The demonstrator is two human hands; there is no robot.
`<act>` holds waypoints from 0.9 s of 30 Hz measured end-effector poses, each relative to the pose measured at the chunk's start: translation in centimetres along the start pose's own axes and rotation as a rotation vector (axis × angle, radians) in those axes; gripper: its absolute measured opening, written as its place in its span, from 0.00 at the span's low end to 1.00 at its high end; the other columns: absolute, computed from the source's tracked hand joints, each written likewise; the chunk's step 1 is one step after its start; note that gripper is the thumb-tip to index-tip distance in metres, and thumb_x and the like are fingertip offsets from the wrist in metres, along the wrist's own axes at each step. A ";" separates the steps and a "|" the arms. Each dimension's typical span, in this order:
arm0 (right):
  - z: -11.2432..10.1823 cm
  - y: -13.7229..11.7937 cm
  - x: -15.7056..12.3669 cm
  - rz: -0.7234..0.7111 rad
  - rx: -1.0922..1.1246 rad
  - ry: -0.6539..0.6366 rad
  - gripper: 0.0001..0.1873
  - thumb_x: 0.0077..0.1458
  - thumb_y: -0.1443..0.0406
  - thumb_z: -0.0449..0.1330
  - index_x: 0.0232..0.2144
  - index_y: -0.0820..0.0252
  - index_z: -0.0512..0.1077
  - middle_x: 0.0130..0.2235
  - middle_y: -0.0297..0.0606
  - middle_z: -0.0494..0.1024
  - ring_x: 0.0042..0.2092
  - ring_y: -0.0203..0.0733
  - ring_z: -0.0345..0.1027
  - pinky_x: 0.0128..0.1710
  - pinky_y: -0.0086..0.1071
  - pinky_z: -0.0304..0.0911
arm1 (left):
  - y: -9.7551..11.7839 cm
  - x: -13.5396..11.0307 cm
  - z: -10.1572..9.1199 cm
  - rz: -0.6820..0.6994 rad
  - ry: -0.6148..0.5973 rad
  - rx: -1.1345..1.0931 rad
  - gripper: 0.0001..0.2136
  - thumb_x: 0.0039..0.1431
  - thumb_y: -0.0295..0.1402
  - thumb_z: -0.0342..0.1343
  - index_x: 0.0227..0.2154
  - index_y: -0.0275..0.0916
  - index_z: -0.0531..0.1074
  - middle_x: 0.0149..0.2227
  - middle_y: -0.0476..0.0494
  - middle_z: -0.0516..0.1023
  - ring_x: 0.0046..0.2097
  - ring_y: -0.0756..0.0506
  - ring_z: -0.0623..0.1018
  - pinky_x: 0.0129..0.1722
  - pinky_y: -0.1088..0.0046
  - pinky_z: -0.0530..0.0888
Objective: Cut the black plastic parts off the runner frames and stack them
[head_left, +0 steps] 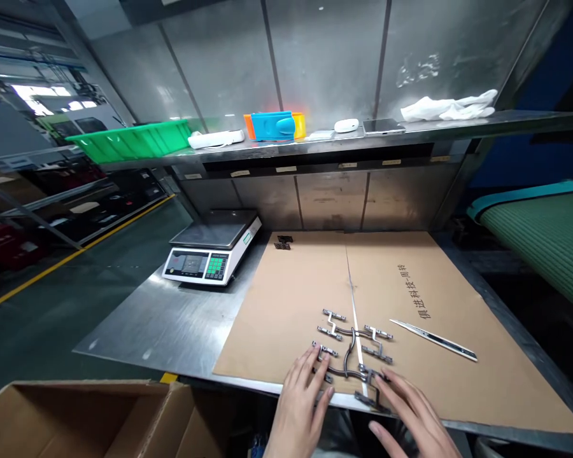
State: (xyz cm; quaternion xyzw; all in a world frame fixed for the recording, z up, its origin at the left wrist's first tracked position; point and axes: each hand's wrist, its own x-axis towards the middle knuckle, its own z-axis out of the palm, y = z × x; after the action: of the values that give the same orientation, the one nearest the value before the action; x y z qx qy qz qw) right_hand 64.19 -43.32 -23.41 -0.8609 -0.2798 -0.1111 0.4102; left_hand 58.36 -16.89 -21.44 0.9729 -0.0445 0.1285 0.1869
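A branched metal piece [349,356], dark and curved in the middle with small silver brackets on its arms, lies flat on the cardboard sheet [305,286] near the front edge. My left hand [300,394] reaches in from below, fingers spread, its fingertips at the near left bracket. On the other side, my right hand [413,410] has its fingers stretched out. Its forefinger is at the near right bracket, and the thumb stands apart. Both hands partly cover the near brackets. Right of the piece lies a slim box-cutter knife [434,340].
A digital scale [212,245] stands left of the cardboard on the metal bench [162,324]. Above runs a shelf [310,147] with a green bin [134,141], a blue-and-orange tape dispenser [273,126], a phone [383,126] and white cloth [449,107]. An open carton [157,420] sits lower left.
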 end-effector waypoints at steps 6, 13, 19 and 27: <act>-0.3 0.5 2.9 -0.036 -0.010 -0.223 0.29 0.65 0.61 0.63 0.66 0.47 0.66 0.63 0.44 0.75 0.63 0.56 0.70 0.62 0.52 0.71 | 0.5 0.2 -1.0 -0.021 0.076 -0.104 0.20 0.71 0.33 0.55 0.63 0.49 0.69 0.65 0.39 0.73 0.65 0.36 0.73 0.63 0.47 0.74; -2.8 0.3 5.8 -0.010 0.119 -0.391 0.27 0.60 0.72 0.66 0.60 0.54 0.71 0.59 0.45 0.77 0.62 0.51 0.70 0.63 0.48 0.69 | 1.1 6.3 -1.5 0.156 0.004 -0.350 0.23 0.70 0.37 0.58 0.66 0.47 0.65 0.65 0.37 0.72 0.66 0.38 0.71 0.64 0.52 0.74; -3.2 -0.5 7.1 -0.035 0.026 -0.442 0.33 0.53 0.71 0.72 0.60 0.54 0.71 0.57 0.45 0.78 0.60 0.53 0.71 0.62 0.49 0.70 | 1.6 9.7 0.6 0.278 0.028 -0.396 0.10 0.74 0.29 0.50 0.46 0.41 0.77 0.51 0.42 0.84 0.60 0.41 0.78 0.64 0.53 0.74; -3.8 -1.1 5.9 -0.149 -0.037 -0.426 0.36 0.59 0.69 0.69 0.66 0.59 0.63 0.61 0.49 0.76 0.63 0.54 0.70 0.63 0.50 0.70 | 3.3 7.3 -1.3 0.312 0.074 -0.360 0.15 0.72 0.21 0.48 0.55 0.38 0.71 0.54 0.41 0.83 0.66 0.40 0.73 0.70 0.46 0.66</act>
State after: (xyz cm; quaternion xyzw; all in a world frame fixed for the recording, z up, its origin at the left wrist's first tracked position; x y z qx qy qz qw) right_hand 68.52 -43.38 -17.84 -0.8493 -0.4208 0.0381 0.3166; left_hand 64.66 -19.75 -17.18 0.8999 -0.2096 0.1816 0.3365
